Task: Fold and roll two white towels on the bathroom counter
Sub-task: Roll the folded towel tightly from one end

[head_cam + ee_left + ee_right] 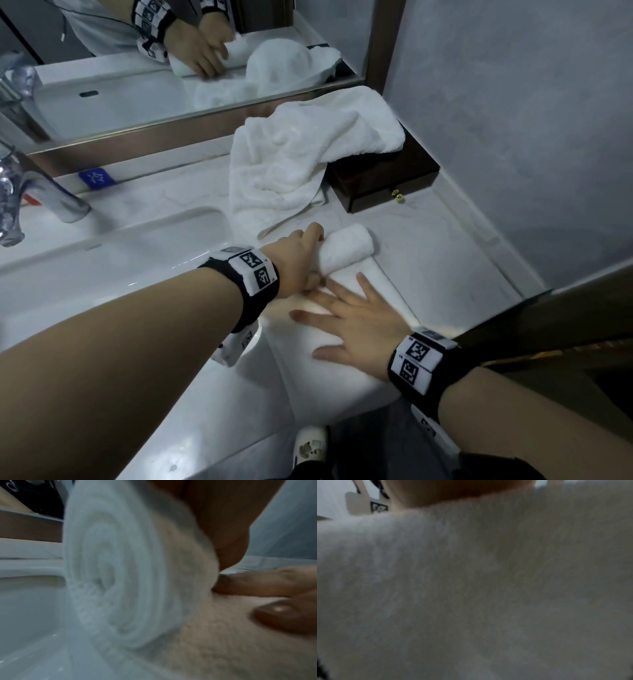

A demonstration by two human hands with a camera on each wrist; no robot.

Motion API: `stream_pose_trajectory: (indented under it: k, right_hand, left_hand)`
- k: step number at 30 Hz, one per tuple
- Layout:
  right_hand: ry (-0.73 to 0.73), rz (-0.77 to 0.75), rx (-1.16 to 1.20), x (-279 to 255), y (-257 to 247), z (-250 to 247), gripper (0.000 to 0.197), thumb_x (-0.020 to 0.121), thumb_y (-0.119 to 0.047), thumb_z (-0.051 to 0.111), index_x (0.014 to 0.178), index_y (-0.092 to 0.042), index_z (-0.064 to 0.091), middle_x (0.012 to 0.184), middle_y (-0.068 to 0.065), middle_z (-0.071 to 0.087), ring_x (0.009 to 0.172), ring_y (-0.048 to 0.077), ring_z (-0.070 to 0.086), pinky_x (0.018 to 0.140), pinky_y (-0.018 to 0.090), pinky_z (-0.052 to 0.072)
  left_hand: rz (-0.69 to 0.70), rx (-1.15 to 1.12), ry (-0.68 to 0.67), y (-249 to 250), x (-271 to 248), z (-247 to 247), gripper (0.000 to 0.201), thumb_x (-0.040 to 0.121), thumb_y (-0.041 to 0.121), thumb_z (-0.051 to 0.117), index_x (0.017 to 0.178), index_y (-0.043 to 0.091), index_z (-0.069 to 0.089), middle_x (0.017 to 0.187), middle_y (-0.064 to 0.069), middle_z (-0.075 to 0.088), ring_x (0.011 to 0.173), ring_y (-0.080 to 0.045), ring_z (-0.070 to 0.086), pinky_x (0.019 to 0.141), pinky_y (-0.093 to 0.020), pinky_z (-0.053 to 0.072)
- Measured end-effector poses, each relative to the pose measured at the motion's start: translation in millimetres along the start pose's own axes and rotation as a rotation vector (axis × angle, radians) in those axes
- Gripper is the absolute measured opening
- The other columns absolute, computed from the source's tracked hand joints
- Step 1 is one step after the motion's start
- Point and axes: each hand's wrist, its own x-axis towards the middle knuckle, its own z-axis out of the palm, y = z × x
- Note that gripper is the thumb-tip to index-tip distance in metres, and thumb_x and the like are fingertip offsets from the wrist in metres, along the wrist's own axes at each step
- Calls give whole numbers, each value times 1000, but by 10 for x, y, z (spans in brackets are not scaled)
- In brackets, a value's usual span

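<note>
A folded white towel (pixel 342 342) lies as a long strip on the counter, its far end wound into a roll (pixel 347 248). My left hand (pixel 301 260) grips the roll's left end, fingers curled over it; the left wrist view shows the roll's spiral end (pixel 109 577) close up. My right hand (pixel 346 325) lies flat with spread fingers on the unrolled strip just below the roll. The right wrist view is filled by blurred towel cloth (pixel 471 588). A second white towel (pixel 301 157) lies crumpled at the back, draped partly over a dark box.
A dark wooden box (pixel 387 181) with a brass knob stands at the back right by the grey wall. The sink basin (pixel 102 267) and chrome tap (pixel 41 195) lie to the left. A mirror (pixel 171 51) runs along the back. The counter's front edge is near my wrists.
</note>
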Motion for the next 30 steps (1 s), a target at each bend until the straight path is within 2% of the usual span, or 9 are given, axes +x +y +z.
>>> stream_pose_trajectory:
  k: [4,8,10,12,15,19,22,26,30]
  right_hand:
    - [-91,164,-38,18,256,-159,65,81,-78,11,139,-59,-12,159,-12,-13,146,19,-17,111,60,-12]
    - [-95,292,-21,75,260,-245,59,89,-70,20,140,-58,-7,160,-11,-13,146,21,-15,111,60,-13]
    - [-34,337,58,88,128,-243,56,93,-62,31,142,-54,6,161,-9,-4,147,23,-8,113,58,-10]
    - [71,369,127,80,-53,-241,50,91,-55,43,138,-46,30,157,-4,19,144,25,11,115,51,3]
    - [202,356,152,83,-330,-236,37,83,-49,56,113,-27,57,121,0,50,115,27,43,96,40,33]
    - [161,310,300,70,-663,-192,36,80,-50,56,103,-22,49,101,3,52,95,26,47,79,39,43]
    - [83,250,238,59,-780,-129,27,82,-33,59,100,-13,55,102,9,56,96,30,48,78,39,39]
    - [98,232,252,49,-764,-129,18,82,-22,57,96,-11,56,102,10,57,97,30,47,81,39,39]
    - [123,216,229,5,-751,-142,14,79,-18,56,87,-7,56,93,13,57,91,33,50,76,43,41]
  left_hand:
    - [-66,70,116,53,63,-17,63,87,33,64,134,16,27,131,-12,46,109,-32,56,93,-47,47]
    - [-152,152,204,146,147,-9,60,88,27,61,137,17,28,132,-10,42,114,-32,51,93,-46,47]
    - [-162,226,240,174,179,20,57,89,26,58,136,17,28,131,-9,41,113,-32,49,89,-46,47]
    - [-136,305,274,162,210,48,51,90,23,55,133,18,28,130,-9,40,110,-33,48,85,-46,47]
    - [-108,347,284,123,241,74,46,90,18,48,131,19,27,129,-9,38,107,-34,47,84,-48,47]
    - [-86,392,300,90,257,111,47,89,20,44,131,19,25,129,-8,38,107,-31,45,82,-40,40]
    - [-45,426,299,52,246,119,51,88,25,47,134,18,25,129,-8,38,109,-30,42,83,-37,29]
    - [73,430,297,-49,166,93,60,93,44,43,142,17,21,133,-7,39,114,-30,42,93,-42,32]
    - [104,257,200,-283,51,-8,61,99,43,34,154,41,6,138,-3,43,121,-28,43,102,-44,32]
